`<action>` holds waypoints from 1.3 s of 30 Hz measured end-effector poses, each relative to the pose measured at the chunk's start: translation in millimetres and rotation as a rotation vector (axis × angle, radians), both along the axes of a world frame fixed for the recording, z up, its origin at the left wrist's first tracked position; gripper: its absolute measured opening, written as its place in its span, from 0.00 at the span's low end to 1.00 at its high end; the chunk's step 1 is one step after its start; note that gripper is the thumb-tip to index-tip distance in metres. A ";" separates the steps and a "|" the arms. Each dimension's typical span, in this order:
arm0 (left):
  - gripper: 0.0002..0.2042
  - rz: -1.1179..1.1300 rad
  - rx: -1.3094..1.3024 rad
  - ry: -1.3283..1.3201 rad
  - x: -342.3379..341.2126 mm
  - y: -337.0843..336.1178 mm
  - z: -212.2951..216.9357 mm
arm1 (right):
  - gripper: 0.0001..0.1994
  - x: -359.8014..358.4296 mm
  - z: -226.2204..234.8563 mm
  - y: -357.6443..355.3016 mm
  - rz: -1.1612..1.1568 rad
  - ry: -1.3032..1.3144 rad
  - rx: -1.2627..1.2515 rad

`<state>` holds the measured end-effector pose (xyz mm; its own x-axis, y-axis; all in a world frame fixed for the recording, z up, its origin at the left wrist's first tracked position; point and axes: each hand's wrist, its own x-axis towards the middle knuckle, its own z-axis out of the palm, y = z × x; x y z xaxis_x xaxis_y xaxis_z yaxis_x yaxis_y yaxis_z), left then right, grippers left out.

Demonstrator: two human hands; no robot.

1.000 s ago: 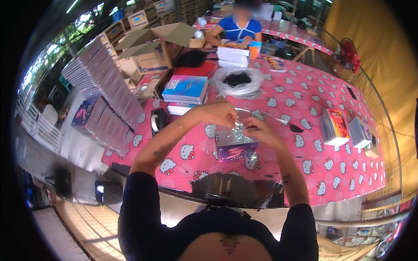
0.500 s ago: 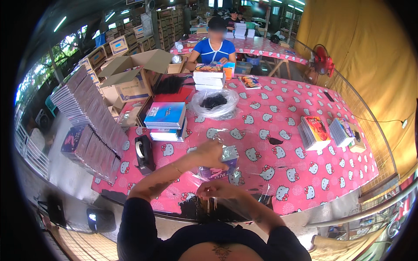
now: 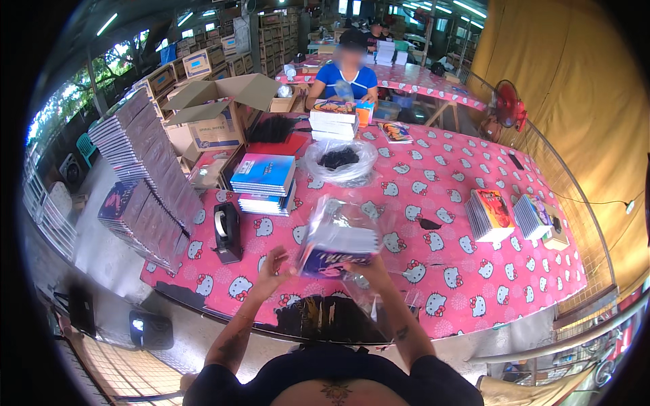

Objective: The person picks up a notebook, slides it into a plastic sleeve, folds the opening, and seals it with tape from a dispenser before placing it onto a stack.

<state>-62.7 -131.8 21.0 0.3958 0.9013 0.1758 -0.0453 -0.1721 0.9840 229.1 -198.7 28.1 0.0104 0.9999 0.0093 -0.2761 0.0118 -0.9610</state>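
Note:
A stack of notebooks (image 3: pixel 332 262) with a dark purple cover sits tilted in front of me inside a clear plastic bag (image 3: pixel 338 210), somewhat blurred by motion. My right hand (image 3: pixel 372 272) grips its near right corner, thumb over the cover. Beside its left edge, my left hand (image 3: pixel 272 271) has its fingers apart and holds nothing; whether a fingertip touches the plastic I cannot tell. Left of it a black tape dispenser (image 3: pixel 227 233) stands on the pink patterned tablecloth (image 3: pixel 420 271).
Blue spiral notebooks (image 3: pixel 264 176) are piled behind the dispenser, beside a plastic bag of black pieces (image 3: pixel 340 162). Tall wrapped notebook stacks (image 3: pixel 145 183) rise at the left edge. More notebooks (image 3: pixel 490 215) stand at right. A person in blue (image 3: pixel 345 80) sits across the table.
My left hand has drawn back from above the bagged notebooks to their left side. The right hand has moved onto their right corner, and the stack now tilts up, its page edges showing.

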 end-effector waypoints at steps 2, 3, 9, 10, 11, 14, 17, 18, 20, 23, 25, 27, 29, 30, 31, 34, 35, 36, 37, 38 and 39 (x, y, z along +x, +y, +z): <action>0.40 -0.009 -0.063 -0.153 2.3 5.8 11.8 | 0.37 7.3 -12.7 5.5 0.028 -0.252 0.012; 0.37 0.000 0.072 -0.043 7.7 7.6 19.2 | 0.39 6.7 -18.0 6.9 0.049 -0.262 0.033; 0.19 0.137 0.268 -0.059 30.5 2.3 93.0 | 0.24 37.6 26.7 15.8 -0.091 -0.207 0.046; 0.19 0.198 0.268 -0.153 24.0 2.6 106.4 | 0.25 37.6 47.7 16.6 -0.131 -0.207 0.061; 0.22 0.323 0.254 -0.092 4.4 15.8 106.5 | 0.26 32.8 74.5 16.0 -0.163 -0.207 0.084; 0.22 1.005 0.404 0.702 -89.0 79.9 43.1 | 0.26 19.3 137.0 10.0 -0.245 -0.362 0.058; 0.20 0.826 0.060 0.907 -167.1 119.9 -32.2 | 0.26 15.6 131.9 43.0 -0.109 -0.773 0.024; 0.19 0.724 -0.208 0.680 -170.7 122.5 -32.3 | 0.26 13.5 134.1 51.5 -0.059 -0.938 0.019; 0.15 0.640 -0.301 0.375 -169.5 128.1 -35.9 | 0.20 16.7 143.7 60.0 0.026 -1.031 0.073; 0.11 0.755 -0.091 0.056 -180.1 113.0 -65.7 | 0.16 7.6 165.3 56.5 -0.103 -0.984 0.247; 0.08 0.762 -0.320 -0.298 -142.1 77.3 -54.4 | 0.13 10.3 165.0 32.4 -0.359 -0.905 0.397; 0.07 0.799 -0.168 0.006 -179.8 75.7 -103.8 | 0.14 -29.4 184.7 20.1 -0.307 -0.939 0.535; 0.08 0.865 0.224 0.946 -216.3 79.1 -116.8 | 0.15 -59.7 185.7 10.2 -0.229 -1.060 0.609; 0.08 0.802 0.185 1.100 -214.7 81.3 -98.3 | 0.16 -68.8 183.4 6.7 -0.174 -1.170 0.622; 0.08 0.736 0.152 1.253 -205.5 81.6 -64.0 | 0.16 -75.8 181.5 5.3 -0.120 -1.277 0.636; 0.07 0.498 0.412 0.639 -146.0 66.9 30.6 | 0.19 -89.7 164.8 10.8 -0.149 -1.407 0.649; 0.07 0.303 0.355 0.431 -121.2 60.3 51.9 | 0.20 -94.9 165.0 12.1 -0.185 -1.444 0.663; 0.07 0.111 0.298 0.218 -96.0 55.7 68.9 | 0.21 -98.7 166.6 14.2 -0.223 -1.483 0.679; 0.08 0.026 0.360 0.126 -72.0 51.4 81.5 | 0.22 -101.7 168.6 16.1 -0.261 -1.524 0.697; 0.08 -0.066 0.422 0.034 -51.0 49.2 92.1 | 0.21 -103.2 169.8 16.8 -0.220 -1.526 0.682; 0.09 -0.119 0.412 0.037 -33.4 48.6 100.9 | 0.20 -103.8 169.9 17.5 -0.183 -1.528 0.664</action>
<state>-96.2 -83.3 122.0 0.5057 0.7067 0.4949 -0.0543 -0.5464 0.8357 125.3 -181.3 197.9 -0.2985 0.8055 0.5120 0.8951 0.4224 -0.1427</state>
